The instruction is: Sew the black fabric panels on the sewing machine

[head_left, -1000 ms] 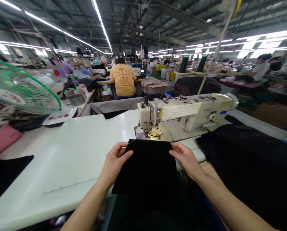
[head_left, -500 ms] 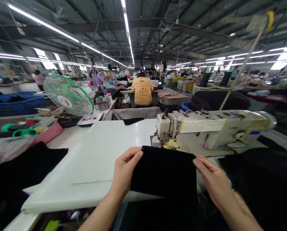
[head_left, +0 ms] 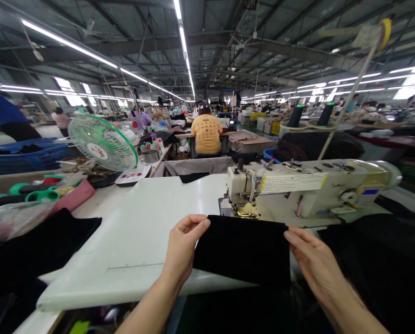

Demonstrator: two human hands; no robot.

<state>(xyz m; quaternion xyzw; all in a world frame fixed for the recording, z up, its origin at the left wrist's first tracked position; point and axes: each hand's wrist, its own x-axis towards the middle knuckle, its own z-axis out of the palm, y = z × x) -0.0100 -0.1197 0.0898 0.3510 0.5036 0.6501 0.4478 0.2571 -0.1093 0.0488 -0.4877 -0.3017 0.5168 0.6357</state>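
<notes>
So I've got a piece of black cloth [head_left: 244,253] pinched at both top corners, left hand [head_left: 184,248] on one, right hand [head_left: 314,255] on the other, both pinches closed with no gap. It hangs between them, top edge running side to side and dipping slightly toward my right. The needle end [head_left: 240,185] of the sewing machine [head_left: 320,199] sits just past that edge, between my grips, and honestly neither hand looks clearly nearer. The lower right of it melts into the dark stuff [head_left: 228,311] below, and I can't tell if the edge touches the machine bed [head_left: 277,211].
</notes>
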